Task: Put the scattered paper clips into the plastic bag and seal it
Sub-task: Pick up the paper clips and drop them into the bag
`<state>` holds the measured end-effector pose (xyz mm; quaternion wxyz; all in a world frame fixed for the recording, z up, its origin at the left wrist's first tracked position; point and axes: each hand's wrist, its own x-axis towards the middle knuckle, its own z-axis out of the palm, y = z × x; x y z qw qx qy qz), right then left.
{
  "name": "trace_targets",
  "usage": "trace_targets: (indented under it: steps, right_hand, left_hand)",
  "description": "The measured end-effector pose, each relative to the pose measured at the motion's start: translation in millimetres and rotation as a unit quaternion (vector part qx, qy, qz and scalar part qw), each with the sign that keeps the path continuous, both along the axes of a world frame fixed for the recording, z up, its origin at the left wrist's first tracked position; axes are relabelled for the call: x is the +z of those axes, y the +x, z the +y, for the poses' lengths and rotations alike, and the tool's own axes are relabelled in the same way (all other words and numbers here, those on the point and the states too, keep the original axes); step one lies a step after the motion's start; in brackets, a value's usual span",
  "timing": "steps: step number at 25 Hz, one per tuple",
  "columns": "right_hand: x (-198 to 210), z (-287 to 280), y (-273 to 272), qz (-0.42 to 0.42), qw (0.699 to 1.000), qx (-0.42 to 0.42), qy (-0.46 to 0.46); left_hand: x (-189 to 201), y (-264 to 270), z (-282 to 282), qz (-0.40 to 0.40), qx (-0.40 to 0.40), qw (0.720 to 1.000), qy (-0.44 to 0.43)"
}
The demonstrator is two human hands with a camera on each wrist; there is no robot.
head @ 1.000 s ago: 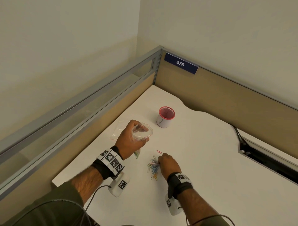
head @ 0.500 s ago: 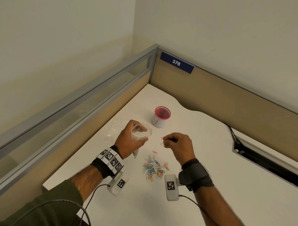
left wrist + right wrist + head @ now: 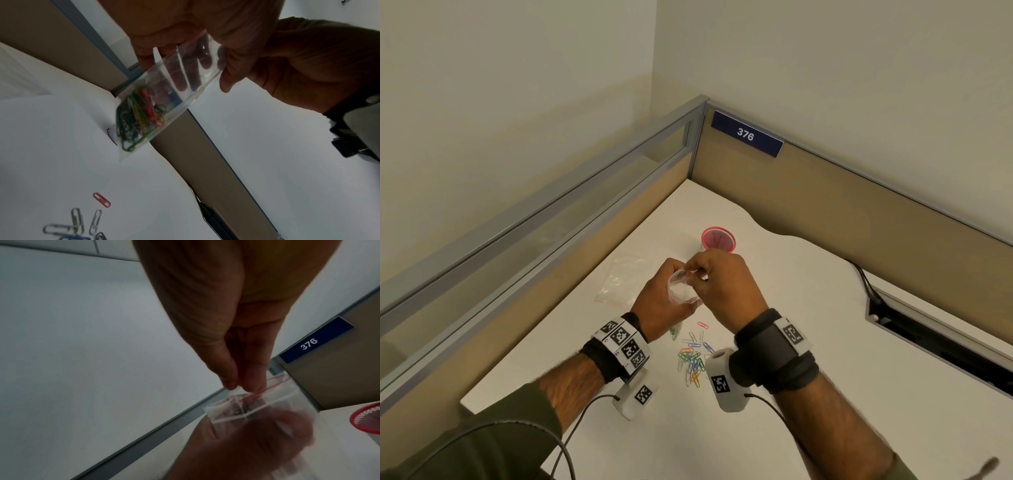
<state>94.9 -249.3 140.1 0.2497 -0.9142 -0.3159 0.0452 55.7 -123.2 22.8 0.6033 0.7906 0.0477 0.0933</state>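
Head view: left hand [image 3: 659,301] grips a clear plastic bag [image 3: 681,289] above the white desk [image 3: 808,342]; right hand [image 3: 726,281] fingertips pinch at its open mouth, contents unclear. Coloured paper clips [image 3: 691,359] lie scattered below. Blue plate [image 3: 746,134] reads "376"

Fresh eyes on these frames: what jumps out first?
Both hands meet above the white desk: the left hand grips a small clear plastic zip bag already holding coloured paper clips, while the right hand has its fingers at the bag's red-lined mouth. Below them a loose heap of coloured paper clips lies on the desk. A red-rimmed cup stands behind.
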Motion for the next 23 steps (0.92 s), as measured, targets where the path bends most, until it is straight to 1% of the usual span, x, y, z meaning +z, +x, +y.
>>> trace_targets:
  steps: [2,4,5,6,7,9,11,12,13,15,17,19,21,23]
  right_hand:
    - [5,-5,-2,-0.011,0.999,-0.016,0.046]
    - [4,-18,3,-0.006,0.993,-0.053,0.109]
    - [-2,-28,9,0.003,0.989,-0.076,0.128]
    - [-15,-38,17,0.015,0.987,-0.101,0.127]
    - [-34,-50,25,0.034,0.986,-0.129,0.105]
    - [-88,-71,36,0.088,0.981,-0.173,0.001]
    - [-139,-88,30,0.157,0.96,-0.201,-0.118]
    - [-159,-95,23,0.185,0.947,-0.211,-0.156]
    - [-173,-99,16,0.193,0.939,-0.219,-0.182]
    - [-188,-95,5,0.169,0.939,-0.208,-0.214]
    - [-192,-81,-6,0.153,0.946,-0.168,-0.229]
    - [-192,-72,-13,0.16,0.955,-0.134,-0.212]
    - [-188,-74,-15,0.185,0.958,-0.137,-0.173]
    - [-184,-86,-18,0.198,0.955,-0.148,-0.164]
  left_hand:
    - [3,-2,-2,-0.009,-0.003,1.0,-0.009]
    - [5,-5,-1,-0.016,-0.007,1.0,-0.017]
    - [5,-6,1,-0.015,-0.009,1.0,-0.021]
    - [5,-7,4,-0.014,-0.008,1.0,-0.026]
    - [4,-8,7,-0.013,-0.007,0.999,-0.029]
    - [4,-10,12,-0.007,-0.001,1.0,-0.029]
    - [4,-11,15,-0.004,0.006,1.0,-0.025]
    - [5,-11,17,-0.005,0.007,1.0,-0.027]
    - [4,-11,17,-0.004,0.006,1.0,-0.03]
    - [4,-11,19,-0.005,0.009,0.999,-0.031]
    - [3,-11,20,-0.002,0.011,0.999,-0.03]
    - [3,-9,18,-0.002,0.009,1.0,-0.03]
    - [3,-9,16,-0.003,0.008,1.0,-0.028]
    - [2,-9,16,-0.003,0.006,1.0,-0.029]
